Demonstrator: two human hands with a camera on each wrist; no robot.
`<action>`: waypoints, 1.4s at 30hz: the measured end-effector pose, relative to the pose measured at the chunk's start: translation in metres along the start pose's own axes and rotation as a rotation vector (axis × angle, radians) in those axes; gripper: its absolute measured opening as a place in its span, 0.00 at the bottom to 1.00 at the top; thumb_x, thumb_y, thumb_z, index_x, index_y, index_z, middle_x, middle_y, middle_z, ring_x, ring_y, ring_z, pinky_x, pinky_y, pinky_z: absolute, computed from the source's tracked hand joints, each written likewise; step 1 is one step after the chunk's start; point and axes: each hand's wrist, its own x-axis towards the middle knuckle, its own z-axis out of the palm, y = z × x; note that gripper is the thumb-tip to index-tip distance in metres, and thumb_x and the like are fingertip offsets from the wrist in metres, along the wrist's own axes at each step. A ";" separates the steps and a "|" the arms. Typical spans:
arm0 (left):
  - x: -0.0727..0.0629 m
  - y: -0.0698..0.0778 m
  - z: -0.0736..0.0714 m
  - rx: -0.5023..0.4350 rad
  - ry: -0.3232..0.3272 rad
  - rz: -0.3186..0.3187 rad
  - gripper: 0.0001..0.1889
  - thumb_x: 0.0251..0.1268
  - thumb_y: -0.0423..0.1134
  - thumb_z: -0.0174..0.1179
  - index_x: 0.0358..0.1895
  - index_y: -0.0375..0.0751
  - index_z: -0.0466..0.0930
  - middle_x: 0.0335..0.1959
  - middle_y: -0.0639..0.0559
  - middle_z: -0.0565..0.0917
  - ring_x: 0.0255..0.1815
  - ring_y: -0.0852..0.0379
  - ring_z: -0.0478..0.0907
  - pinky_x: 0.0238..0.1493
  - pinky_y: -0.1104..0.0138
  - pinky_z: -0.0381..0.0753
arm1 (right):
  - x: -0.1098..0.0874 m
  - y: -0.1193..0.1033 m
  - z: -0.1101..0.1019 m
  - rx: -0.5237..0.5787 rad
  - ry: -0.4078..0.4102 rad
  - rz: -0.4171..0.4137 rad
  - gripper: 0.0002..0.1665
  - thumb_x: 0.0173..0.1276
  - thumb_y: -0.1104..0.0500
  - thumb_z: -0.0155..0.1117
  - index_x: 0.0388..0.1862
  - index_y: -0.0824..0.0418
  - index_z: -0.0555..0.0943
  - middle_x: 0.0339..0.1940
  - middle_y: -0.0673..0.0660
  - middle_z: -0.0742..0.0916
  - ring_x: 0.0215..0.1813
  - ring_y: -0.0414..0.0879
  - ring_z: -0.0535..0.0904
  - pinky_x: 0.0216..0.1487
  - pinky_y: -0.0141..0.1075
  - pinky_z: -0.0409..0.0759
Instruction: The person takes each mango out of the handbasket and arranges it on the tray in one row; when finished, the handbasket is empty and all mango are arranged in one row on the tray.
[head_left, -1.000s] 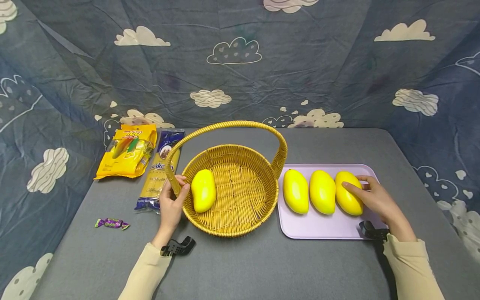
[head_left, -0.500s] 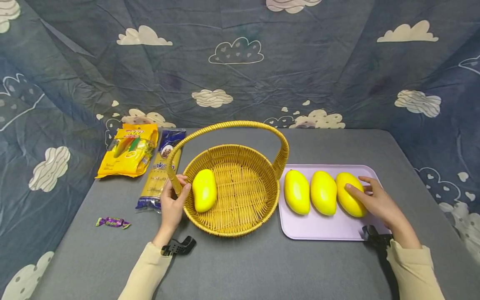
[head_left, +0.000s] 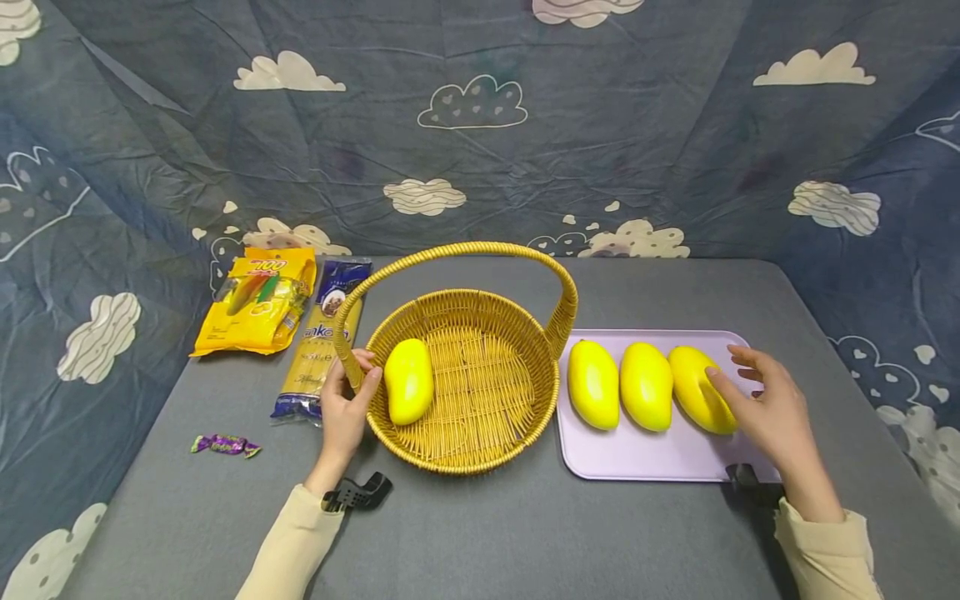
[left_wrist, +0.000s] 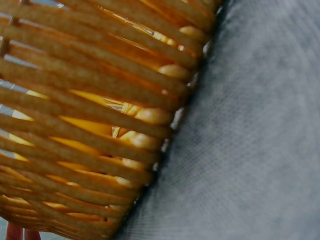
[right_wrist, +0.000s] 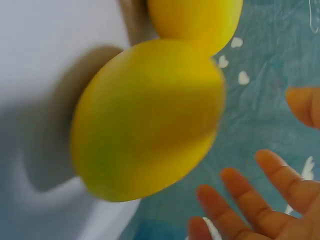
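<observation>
Rightmost mango (head_left: 699, 390) of the 3 on the lilac tray (head_left: 645, 458), near the right edge of the worktop (head_left: 495, 533), is smooth, plump and bright yellow, slanting so that its near end points toward the tray's near right corner. The right-wrist view shows a greenish tint on it and a soft shadow across its skin. The middle mango (head_left: 647, 387) and the left mango (head_left: 593, 385) on the tray are equally yellow, each with a pale glossy highlight. A 4th mango (head_left: 409, 382) sits inside the wicker basket (head_left: 480, 400), by its left wall. The right hand (head_left: 772, 408) is open; its thumb overlaps the rightmost mango in the head view, but the right-wrist view shows thumb and fingers apart from the fruit. The left hand (head_left: 348, 408) grips the basket at the foot of its handle (head_left: 480, 248); its fingers are mostly hidden there, and the left-wrist view catches only 2, cut off at the frame's lower corner. Whether the rightmost and middle mangoes touch is hard to tell. Toward the worktop's far left corner, a pasta packet (head_left: 309, 367) is partly covered by the handle and left hand, its lettering broken up, beside a yellow candy bag (head_left: 251, 321). A purple sweet (head_left: 225, 445) lies nearer the left edge.
</observation>
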 end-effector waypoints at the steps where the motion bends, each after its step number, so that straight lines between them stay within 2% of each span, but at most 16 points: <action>1: 0.000 0.000 0.000 -0.001 0.000 0.000 0.06 0.59 0.19 0.55 0.36 0.18 0.69 0.43 0.24 0.71 0.48 0.49 0.71 0.47 0.69 0.67 | -0.002 -0.003 0.001 0.000 0.050 -0.028 0.31 0.69 0.50 0.59 0.63 0.70 0.69 0.57 0.71 0.73 0.55 0.67 0.68 0.46 0.55 0.67; 3: 0.000 0.000 0.000 -0.002 0.001 -0.001 0.06 0.59 0.19 0.55 0.36 0.18 0.68 0.43 0.24 0.71 0.48 0.49 0.71 0.47 0.69 0.67 | -0.006 -0.011 0.004 0.026 0.136 -0.088 0.26 0.67 0.54 0.62 0.59 0.68 0.74 0.54 0.68 0.77 0.54 0.63 0.72 0.48 0.52 0.66; 7: -0.001 -0.001 0.000 -0.005 -0.001 -0.002 0.06 0.59 0.19 0.55 0.37 0.19 0.68 0.43 0.24 0.71 0.48 0.47 0.71 0.47 0.69 0.67 | -0.013 -0.032 0.011 0.081 0.240 -0.184 0.19 0.63 0.60 0.66 0.51 0.66 0.80 0.48 0.62 0.82 0.49 0.51 0.74 0.48 0.35 0.65; 10: -0.001 -0.001 0.000 -0.002 -0.002 -0.003 0.06 0.59 0.20 0.55 0.37 0.19 0.68 0.43 0.25 0.71 0.48 0.46 0.71 0.48 0.69 0.67 | -0.019 -0.051 0.013 0.138 0.263 -0.267 0.15 0.62 0.63 0.67 0.48 0.67 0.81 0.43 0.61 0.83 0.45 0.42 0.74 0.45 0.28 0.63; 13: -0.001 -0.002 0.000 0.001 0.000 -0.002 0.06 0.59 0.20 0.55 0.36 0.19 0.68 0.43 0.24 0.71 0.48 0.46 0.71 0.48 0.69 0.67 | -0.022 -0.067 0.017 0.209 0.266 -0.371 0.13 0.58 0.68 0.68 0.44 0.68 0.82 0.39 0.61 0.85 0.43 0.34 0.74 0.43 0.27 0.65; 16: -0.001 -0.003 0.000 0.001 0.001 -0.001 0.06 0.59 0.20 0.55 0.36 0.19 0.68 0.43 0.24 0.71 0.48 0.47 0.71 0.48 0.69 0.67 | -0.023 -0.082 0.021 0.245 0.254 -0.466 0.14 0.54 0.71 0.69 0.41 0.67 0.84 0.37 0.59 0.85 0.42 0.35 0.76 0.42 0.29 0.66; 22: -0.001 -0.002 0.000 -0.007 -0.004 -0.003 0.06 0.59 0.19 0.55 0.36 0.19 0.69 0.43 0.24 0.71 0.49 0.46 0.71 0.49 0.69 0.67 | -0.026 -0.115 0.033 0.319 0.255 -0.649 0.17 0.45 0.74 0.71 0.37 0.65 0.85 0.31 0.56 0.86 0.35 0.42 0.77 0.39 0.31 0.68; 29: -0.001 -0.001 0.000 0.002 0.000 -0.009 0.06 0.60 0.20 0.55 0.36 0.19 0.69 0.43 0.26 0.72 0.48 0.47 0.71 0.48 0.69 0.67 | -0.034 -0.172 0.040 0.406 0.168 -0.828 0.13 0.44 0.74 0.68 0.32 0.70 0.83 0.28 0.59 0.85 0.33 0.48 0.79 0.43 0.27 0.71; 32: -0.001 -0.001 0.000 0.004 -0.001 -0.011 0.06 0.60 0.20 0.55 0.36 0.20 0.69 0.43 0.26 0.72 0.48 0.46 0.70 0.48 0.69 0.67 | -0.029 -0.181 0.050 0.423 0.128 -0.903 0.12 0.47 0.71 0.68 0.34 0.67 0.83 0.29 0.56 0.85 0.33 0.46 0.79 0.41 0.27 0.72; 34: -0.001 -0.001 0.000 0.002 -0.003 -0.010 0.06 0.59 0.20 0.55 0.36 0.19 0.69 0.43 0.26 0.72 0.48 0.44 0.70 0.48 0.68 0.67 | -0.023 -0.184 0.058 0.426 0.103 -0.941 0.10 0.50 0.68 0.69 0.35 0.64 0.84 0.30 0.53 0.85 0.31 0.43 0.78 0.37 0.27 0.72; 37: 0.000 -0.001 0.000 0.001 -0.010 -0.012 0.06 0.60 0.20 0.55 0.37 0.19 0.69 0.44 0.25 0.72 0.48 0.40 0.69 0.48 0.69 0.67 | -0.015 -0.188 0.069 0.414 0.051 -0.954 0.09 0.55 0.63 0.69 0.37 0.59 0.85 0.31 0.48 0.85 0.31 0.40 0.77 0.32 0.29 0.72; 41: 0.000 -0.001 -0.001 0.006 -0.013 -0.019 0.06 0.60 0.20 0.55 0.37 0.19 0.69 0.45 0.25 0.72 0.49 0.39 0.69 0.48 0.69 0.68 | -0.010 -0.202 0.080 0.371 -0.023 -0.938 0.06 0.59 0.57 0.68 0.36 0.56 0.85 0.31 0.44 0.85 0.32 0.41 0.79 0.33 0.34 0.75; 42: -0.001 -0.006 -0.002 0.003 -0.012 -0.020 0.06 0.60 0.20 0.55 0.37 0.20 0.69 0.45 0.26 0.72 0.49 0.40 0.69 0.48 0.69 0.68 | -0.009 -0.206 0.083 0.366 -0.039 -0.939 0.06 0.59 0.57 0.68 0.35 0.56 0.85 0.31 0.44 0.85 0.32 0.41 0.79 0.34 0.36 0.76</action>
